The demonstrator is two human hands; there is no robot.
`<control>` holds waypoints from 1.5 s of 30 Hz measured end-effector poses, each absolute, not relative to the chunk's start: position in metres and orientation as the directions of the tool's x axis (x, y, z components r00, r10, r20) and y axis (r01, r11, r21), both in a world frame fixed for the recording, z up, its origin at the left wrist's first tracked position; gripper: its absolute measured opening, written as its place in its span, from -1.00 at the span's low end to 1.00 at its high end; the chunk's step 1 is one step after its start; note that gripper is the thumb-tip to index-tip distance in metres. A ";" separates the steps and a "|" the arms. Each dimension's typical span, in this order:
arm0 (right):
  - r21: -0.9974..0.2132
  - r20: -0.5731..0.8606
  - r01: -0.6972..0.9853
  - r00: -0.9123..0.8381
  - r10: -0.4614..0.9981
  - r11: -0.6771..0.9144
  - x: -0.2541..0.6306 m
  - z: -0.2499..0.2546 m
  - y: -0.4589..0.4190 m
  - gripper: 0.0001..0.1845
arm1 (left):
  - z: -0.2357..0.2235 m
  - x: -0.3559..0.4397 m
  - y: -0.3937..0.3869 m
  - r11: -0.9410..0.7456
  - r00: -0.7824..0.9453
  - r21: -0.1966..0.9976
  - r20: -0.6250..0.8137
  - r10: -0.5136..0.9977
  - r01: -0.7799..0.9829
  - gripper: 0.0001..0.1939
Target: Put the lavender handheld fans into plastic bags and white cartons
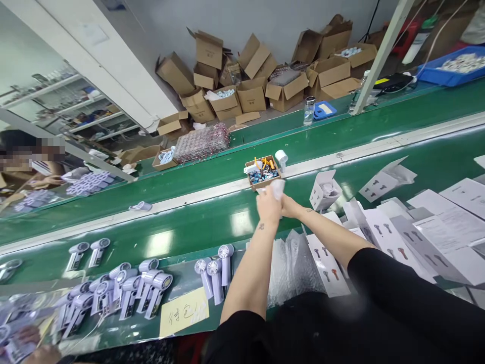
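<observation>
My counter [204,222] was green, with a pale strip [212,193] running along it. To my left, lilac fans [131,288] stood crowded by the near edge; three more stood nearer me, just beside a yellow note [184,312]. Close in front lay bubble bags [278,268], and printed boxes [386,242] covered my right. On the strip sat a carton [253,187], a white fan [281,159] just beside it.

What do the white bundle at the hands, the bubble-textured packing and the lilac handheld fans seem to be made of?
White bundle: perhaps thin plastic film, whitish and slightly see-through, but blur leaves it open.
Bubble-textured packing: most likely clear plastic, shiny, given its dimpled surface and scattered highlights.
Lilac handheld fans: probably moulded plastic, smooth, judging by their even colour and soft sheen.
</observation>
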State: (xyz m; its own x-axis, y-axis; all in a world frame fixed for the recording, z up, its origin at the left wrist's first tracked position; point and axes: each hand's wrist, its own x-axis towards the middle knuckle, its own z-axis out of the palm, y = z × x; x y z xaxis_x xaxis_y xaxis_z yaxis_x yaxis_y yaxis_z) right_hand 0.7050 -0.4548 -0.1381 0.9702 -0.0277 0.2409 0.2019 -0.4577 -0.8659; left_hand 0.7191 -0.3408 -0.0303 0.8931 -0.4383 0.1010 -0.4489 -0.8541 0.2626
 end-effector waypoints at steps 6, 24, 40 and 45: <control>-0.859 0.270 0.252 0.962 0.023 -0.447 0.701 -0.136 -0.469 -0.38 | -0.036 0.722 -0.340 -0.785 0.765 0.360 -0.237 -0.599 -0.504 -0.48; -0.740 0.110 0.099 0.994 0.025 -0.665 0.702 -0.138 -0.487 -0.17 | -0.033 0.746 -0.327 -0.627 0.629 0.047 0.022 -0.777 -0.777 -0.62; -0.897 -0.008 0.004 1.000 0.027 -0.441 0.694 -0.117 -0.502 -0.36 | -0.044 0.757 -0.336 -0.568 0.569 -0.036 -0.021 -0.822 -0.822 -0.68; -0.868 -0.056 -0.050 0.998 -0.003 -0.494 0.690 -0.109 -0.504 -0.37 | -0.045 0.749 -0.355 -0.547 0.545 -0.051 -0.206 -0.813 -0.835 -0.68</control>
State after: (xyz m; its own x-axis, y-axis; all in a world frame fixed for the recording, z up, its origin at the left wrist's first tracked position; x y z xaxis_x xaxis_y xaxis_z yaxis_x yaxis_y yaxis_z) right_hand 0.6895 -0.5039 -0.1092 0.9985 -0.0030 -0.0555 -0.0498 -0.4935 -0.8683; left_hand 0.7490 -0.3547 -0.0447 0.5450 -0.8128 -0.2060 -0.8354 -0.5472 -0.0512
